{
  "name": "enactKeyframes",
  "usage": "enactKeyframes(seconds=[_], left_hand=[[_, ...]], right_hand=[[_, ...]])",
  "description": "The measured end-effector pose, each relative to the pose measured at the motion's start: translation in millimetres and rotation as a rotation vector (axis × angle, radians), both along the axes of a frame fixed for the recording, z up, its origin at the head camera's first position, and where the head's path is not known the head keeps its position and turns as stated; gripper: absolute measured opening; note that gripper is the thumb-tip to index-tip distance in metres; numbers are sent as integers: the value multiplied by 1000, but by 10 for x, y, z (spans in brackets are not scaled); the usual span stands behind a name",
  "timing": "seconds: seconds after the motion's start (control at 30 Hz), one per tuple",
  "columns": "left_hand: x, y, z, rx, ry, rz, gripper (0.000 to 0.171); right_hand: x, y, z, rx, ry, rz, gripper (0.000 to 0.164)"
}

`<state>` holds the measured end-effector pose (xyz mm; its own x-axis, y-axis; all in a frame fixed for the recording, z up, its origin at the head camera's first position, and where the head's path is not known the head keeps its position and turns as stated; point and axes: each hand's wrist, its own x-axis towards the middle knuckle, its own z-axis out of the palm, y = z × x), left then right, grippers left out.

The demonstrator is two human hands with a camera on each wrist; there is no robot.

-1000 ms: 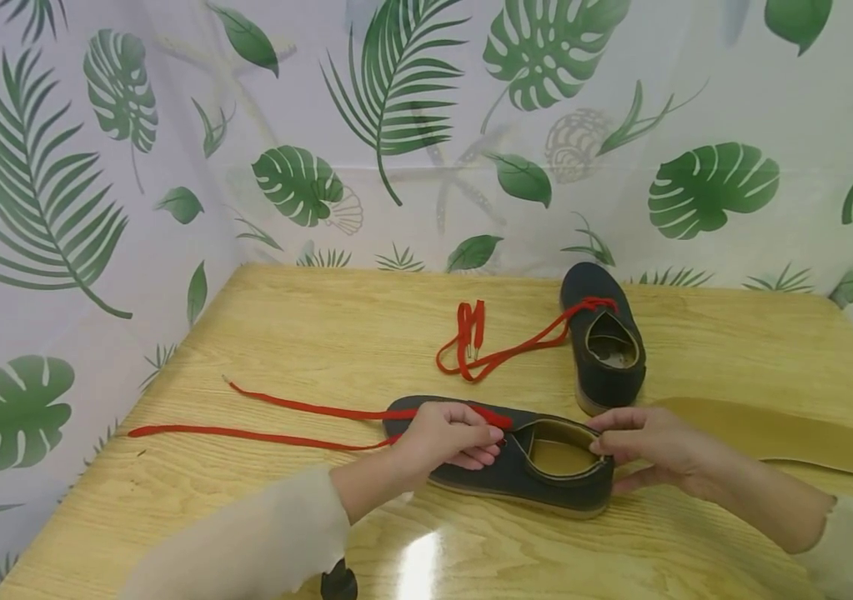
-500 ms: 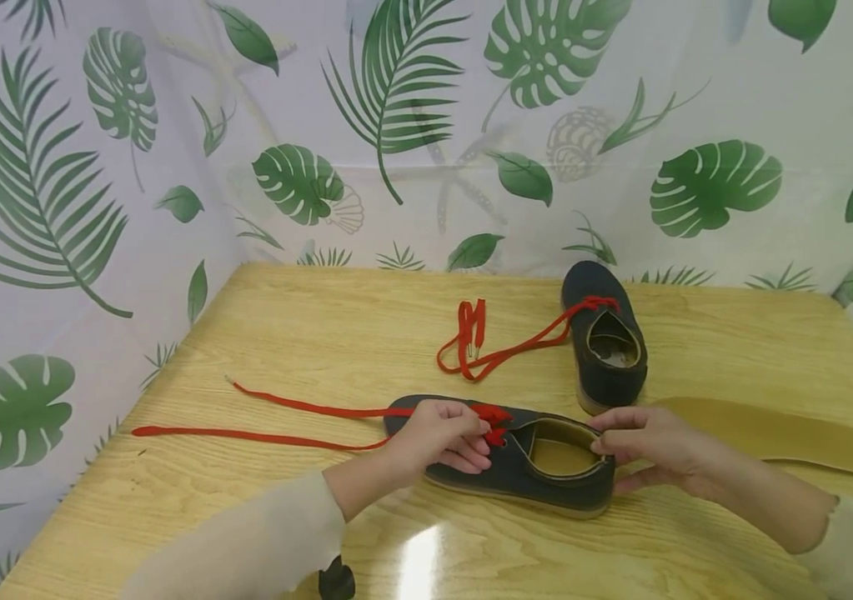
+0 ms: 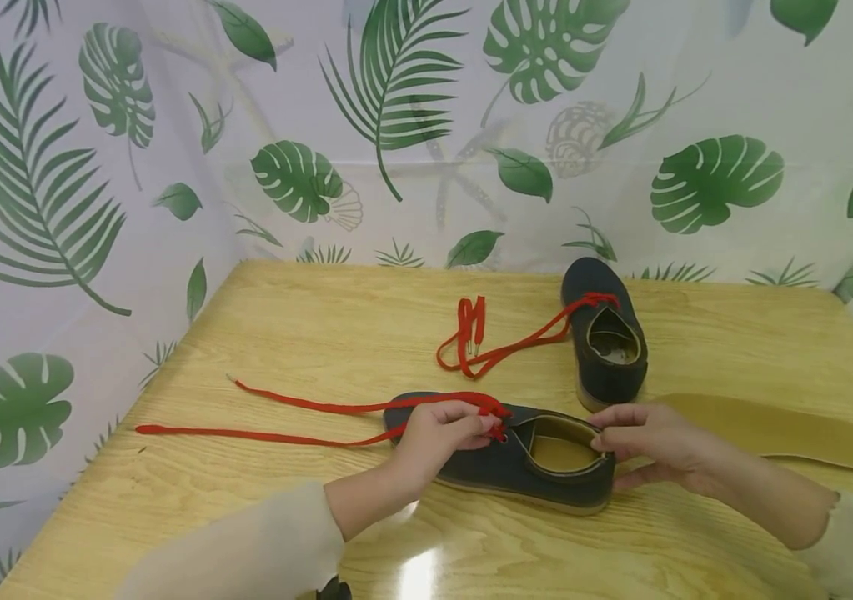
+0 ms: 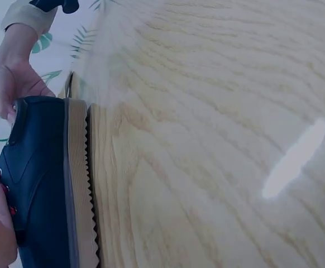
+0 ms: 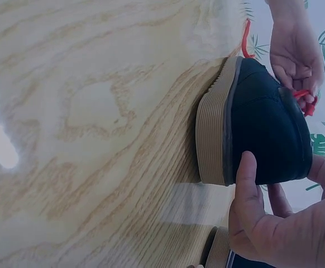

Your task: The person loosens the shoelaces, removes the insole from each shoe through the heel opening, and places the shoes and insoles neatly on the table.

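Note:
A dark navy shoe [image 3: 504, 475] with a tan sole lies on the table, its toe to the left. My left hand [image 3: 434, 442] pinches the red shoelace [image 3: 321, 408] beside the eyelets, as the right wrist view also shows. Two long lace ends trail left over the table. My right hand [image 3: 659, 442] grips the shoe's heel, with fingertips at the collar and on the back. In the right wrist view one finger presses the heel's dark side [image 5: 268, 128]. The left fingers partly hide the lacing.
A second dark shoe [image 3: 609, 383] stands behind, its red laces [image 3: 524, 343] spread leftward. To the right lies a tan insole [image 3: 779, 429]. A leaf-print cloth [image 3: 396, 217] borders the wooden table [image 3: 306, 325] at the back and sides.
My left hand shifts a little left off the eyelets, then comes back to them. The far lace strand now bows upward over the shoe's front. My right hand stays at the heel.

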<state>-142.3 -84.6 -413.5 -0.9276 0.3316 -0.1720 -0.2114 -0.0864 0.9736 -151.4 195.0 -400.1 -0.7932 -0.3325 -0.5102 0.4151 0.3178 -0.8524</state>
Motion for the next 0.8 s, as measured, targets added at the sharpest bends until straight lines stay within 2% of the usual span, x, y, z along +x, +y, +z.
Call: enactKeyframes(seconds=[0.07, 0.17, 0.23, 0.37, 0.47, 0.6, 0.8], left_hand=[[-26, 2, -19, 62, -31, 16, 18], [-56, -18, -39, 163, -136, 11, 13], [-68, -40, -39, 246, -207, -4, 16], [-82, -72, -15, 464, -351, -41, 26], [-95, -76, 8, 621, -436, -37, 30], [-112, -61, 37, 734, -483, 32, 27], [-97, -25, 85, 762, -564, 212, 18]], right_hand=[[1, -7, 2, 0, -2, -5, 36], [6, -12, 0, -3, -4, -9, 36], [8, -11, -1, -6, -5, -9, 36], [10, 7, 0, -9, -4, -4, 35], [9, 13, 4, -11, -8, -4, 35], [12, 13, 7, -15, -10, -4, 36], [15, 24, 9, -17, -11, -7, 36]])
